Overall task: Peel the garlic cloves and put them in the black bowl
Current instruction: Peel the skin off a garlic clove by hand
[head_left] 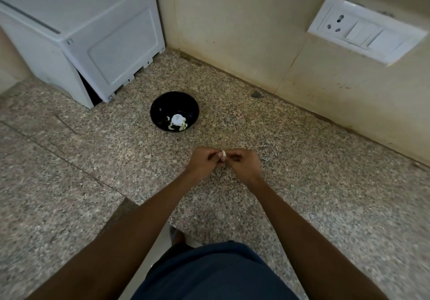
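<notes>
hands: left hand [204,161] and right hand [243,163] meet at frame centre, fingers curled, both pinching one garlic clove [223,153]
black bowl [174,111]: above the hands, on the speckled counter [302,160], holding pale cloves
upper left: white appliance [76,32]
upper right: wall socket [365,28]

One head-worn wide-angle view looks steeply down and forward over the granite counter [302,183], near the hands.

Home kitchen: granite counter [302,160], wall socket [365,28].
</notes>
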